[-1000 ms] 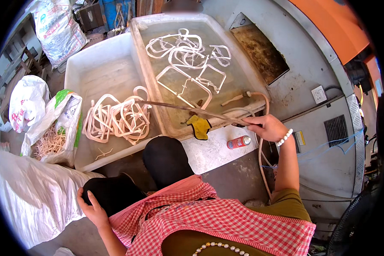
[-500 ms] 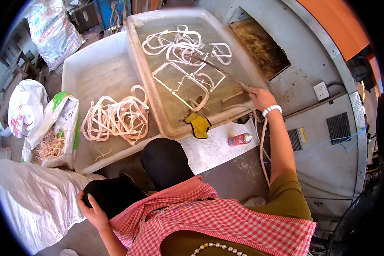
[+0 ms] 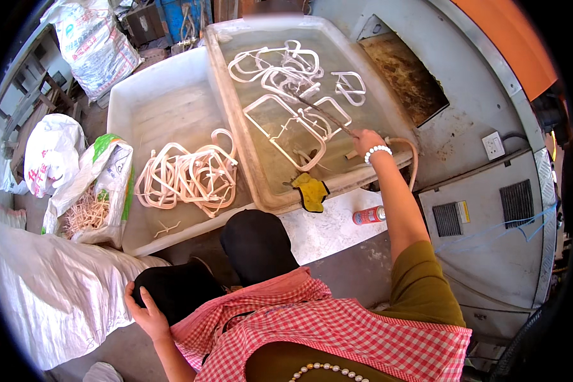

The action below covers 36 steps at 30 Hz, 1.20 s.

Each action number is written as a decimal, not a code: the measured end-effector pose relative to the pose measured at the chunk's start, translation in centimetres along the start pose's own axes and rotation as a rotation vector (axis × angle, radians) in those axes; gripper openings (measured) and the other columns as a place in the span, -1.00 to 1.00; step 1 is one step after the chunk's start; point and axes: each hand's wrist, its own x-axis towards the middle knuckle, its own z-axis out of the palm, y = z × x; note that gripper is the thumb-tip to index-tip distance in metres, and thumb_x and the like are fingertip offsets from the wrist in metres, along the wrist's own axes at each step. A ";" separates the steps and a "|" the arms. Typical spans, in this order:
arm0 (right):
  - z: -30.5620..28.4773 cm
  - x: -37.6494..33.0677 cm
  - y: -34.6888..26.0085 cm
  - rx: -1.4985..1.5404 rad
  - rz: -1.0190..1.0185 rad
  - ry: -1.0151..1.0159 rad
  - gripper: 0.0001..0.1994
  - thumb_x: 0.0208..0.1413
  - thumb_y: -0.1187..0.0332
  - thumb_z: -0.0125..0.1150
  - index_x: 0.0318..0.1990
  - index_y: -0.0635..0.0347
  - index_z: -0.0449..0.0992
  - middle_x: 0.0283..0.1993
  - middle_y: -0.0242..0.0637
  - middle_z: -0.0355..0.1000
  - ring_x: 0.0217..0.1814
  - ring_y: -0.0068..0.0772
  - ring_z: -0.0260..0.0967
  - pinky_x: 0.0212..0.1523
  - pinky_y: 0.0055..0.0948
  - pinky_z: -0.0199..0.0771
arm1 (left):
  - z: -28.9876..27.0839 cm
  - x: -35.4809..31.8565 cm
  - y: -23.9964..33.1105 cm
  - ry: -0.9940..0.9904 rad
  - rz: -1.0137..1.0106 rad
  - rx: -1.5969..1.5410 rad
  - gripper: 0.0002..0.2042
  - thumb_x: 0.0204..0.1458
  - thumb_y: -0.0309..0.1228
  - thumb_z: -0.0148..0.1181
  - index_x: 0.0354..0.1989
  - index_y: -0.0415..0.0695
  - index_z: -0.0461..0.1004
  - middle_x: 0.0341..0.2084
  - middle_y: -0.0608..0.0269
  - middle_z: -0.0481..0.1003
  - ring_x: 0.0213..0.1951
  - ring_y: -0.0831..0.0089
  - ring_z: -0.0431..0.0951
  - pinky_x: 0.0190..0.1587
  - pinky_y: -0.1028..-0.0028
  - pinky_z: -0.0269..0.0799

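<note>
A thin dark stick [image 3: 328,116] is gripped in my right hand [image 3: 368,141], held out over the water tub [image 3: 243,156]. Its far tip reaches the pale plastic frames [image 3: 293,70] lying in the murky water. Nearer to me, another rectangular frame [image 3: 286,130] sits in the same tub, and a small separate frame [image 3: 350,88] lies to the right. My left hand [image 3: 150,318] rests on my black-clad knee [image 3: 172,293], fingers apart and holding nothing. In the shallower white tub [image 3: 162,102] on the left is a heap of pale pink frames [image 3: 188,177].
A yellow and black cloth piece [image 3: 311,192] hangs on the tub's near rim. A red spray can [image 3: 369,215] lies just in front. Hose [image 3: 414,159] bends near my right wrist. At left stand an open sack of scraps [image 3: 89,213] and white sacks [image 3: 54,153]. A grey machine panel [image 3: 471,127] borders the right.
My right hand has drawn a little left and nearer, still gripping the stick, whose tip remains among the frames. The whole view has shifted slightly right. My left hand stays on the knee.
</note>
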 end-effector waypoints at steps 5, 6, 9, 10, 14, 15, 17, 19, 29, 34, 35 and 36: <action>0.1 0.1 -1.0 -0.031 0.045 0.003 -0.71 0.11 0.37 -0.03 -0.05 0.05 0.54 -0.11 -0.06 0.48 -0.02 -0.03 0.42 0.00 -0.16 0.43 | 0.1 0.0 0.0 0.008 0.024 0.000 -0.64 0.20 -0.28 -0.01 0.00 -0.35 0.35 -0.07 -0.06 0.42 0.02 0.13 0.37 0.16 0.32 0.16; 0.6 0.6 -1.0 -0.029 0.021 0.032 -0.72 0.11 0.38 -0.04 -0.07 0.11 0.54 -0.11 -0.06 0.48 -0.01 -0.03 0.42 0.00 -0.17 0.43 | 0.1 0.0 0.0 -0.003 0.006 -0.008 -0.64 0.20 -0.30 -0.01 0.00 -0.36 0.34 -0.06 -0.07 0.42 0.02 0.12 0.37 0.17 0.32 0.16; 3.1 2.4 -1.0 0.107 -0.007 0.041 -0.71 0.06 0.34 0.05 -0.07 0.08 0.54 -0.18 0.05 0.48 -0.09 0.07 0.43 -0.05 -0.10 0.43 | 0.1 0.0 0.0 -0.012 -0.010 -0.008 -0.64 0.19 -0.32 0.01 0.00 -0.39 0.33 -0.05 -0.09 0.41 0.04 0.11 0.37 0.18 0.30 0.15; 4.1 3.0 -1.0 0.142 0.015 0.015 -0.67 0.03 0.33 0.07 -0.02 0.01 0.54 -0.22 0.08 0.48 -0.12 0.10 0.43 -0.06 -0.08 0.42 | 0.1 0.0 0.0 -0.010 -0.011 -0.005 -0.65 0.18 -0.33 0.01 0.00 -0.39 0.34 -0.05 -0.09 0.41 0.03 0.11 0.37 0.17 0.30 0.16; 7.3 2.6 -0.4 0.510 -0.010 0.058 -0.68 0.06 0.27 0.13 -0.01 0.06 0.54 -0.44 -0.05 0.50 -0.45 -0.25 0.46 -0.32 -0.29 0.47 | 0.0 0.0 0.0 0.000 0.011 -0.012 -0.65 0.18 -0.33 0.02 -0.01 -0.39 0.34 -0.06 -0.09 0.42 0.03 0.10 0.38 0.17 0.30 0.16; 7.5 2.1 -0.3 0.779 0.133 -0.087 -0.68 0.11 0.24 0.14 0.01 0.06 0.54 -0.55 -0.26 0.45 -0.63 -0.49 0.30 -0.58 -0.45 0.34 | -0.1 0.0 0.1 -0.003 -0.002 -0.017 -0.65 0.18 -0.33 0.02 -0.01 -0.39 0.34 -0.06 -0.08 0.42 0.03 0.11 0.37 0.17 0.31 0.16; 7.5 0.6 -0.2 0.977 0.222 -0.133 -0.65 0.11 0.24 0.15 0.04 0.11 0.50 -0.56 -0.30 0.41 -0.68 -0.53 0.25 -0.65 -0.47 0.29 | 0.0 0.0 0.2 -0.001 -0.021 -0.015 -0.64 0.18 -0.33 0.01 0.00 -0.39 0.33 -0.05 -0.08 0.42 0.03 0.11 0.37 0.17 0.31 0.16; 6.9 -1.1 -0.2 1.166 0.284 -0.187 -0.61 0.15 0.26 0.15 0.13 0.12 0.42 -0.60 -0.42 0.35 -0.72 -0.63 0.14 -0.75 -0.55 0.12 | 0.1 0.0 0.2 -0.009 -0.022 -0.030 -0.64 0.19 -0.32 0.01 0.00 -0.39 0.33 -0.05 -0.08 0.41 0.03 0.11 0.37 0.17 0.31 0.16; 3.2 -7.0 -0.9 1.658 0.342 -0.209 -0.62 0.21 0.30 0.09 0.18 0.10 0.33 -0.55 -0.45 0.30 -0.69 -0.69 0.09 -0.74 -0.65 0.00 | 0.1 0.0 0.1 -0.023 -0.007 -0.028 -0.63 0.19 -0.31 0.00 0.01 -0.38 0.32 -0.03 -0.07 0.41 0.05 0.11 0.36 0.18 0.32 0.14; 3.5 -7.2 -1.5 1.781 0.343 -0.165 -0.63 0.22 0.26 0.08 0.17 0.06 0.34 -0.54 -0.45 0.30 -0.69 -0.67 0.07 -0.73 -0.64 0.03 | 0.0 0.0 0.0 -0.023 -0.022 -0.027 -0.64 0.19 -0.32 0.00 0.01 -0.38 0.32 -0.03 -0.07 0.41 0.05 0.12 0.36 0.18 0.32 0.14; 3.7 -7.2 -1.6 1.826 0.353 -0.168 -0.63 0.22 0.26 0.08 0.16 0.05 0.34 -0.54 -0.44 0.30 -0.69 -0.66 0.07 -0.73 -0.64 0.03 | 0.0 0.0 0.1 -0.023 -0.025 -0.030 -0.64 0.19 -0.32 0.00 0.01 -0.38 0.32 -0.03 -0.06 0.41 0.05 0.13 0.36 0.18 0.32 0.14; 3.9 -7.1 -1.7 1.817 0.345 -0.154 -0.63 0.22 0.26 0.08 0.16 0.05 0.34 -0.54 -0.44 0.30 -0.69 -0.66 0.07 -0.73 -0.64 0.03 | 0.0 0.0 0.1 -0.025 -0.026 -0.033 -0.64 0.19 -0.32 0.00 0.01 -0.38 0.32 -0.03 -0.06 0.41 0.05 0.13 0.36 0.18 0.32 0.14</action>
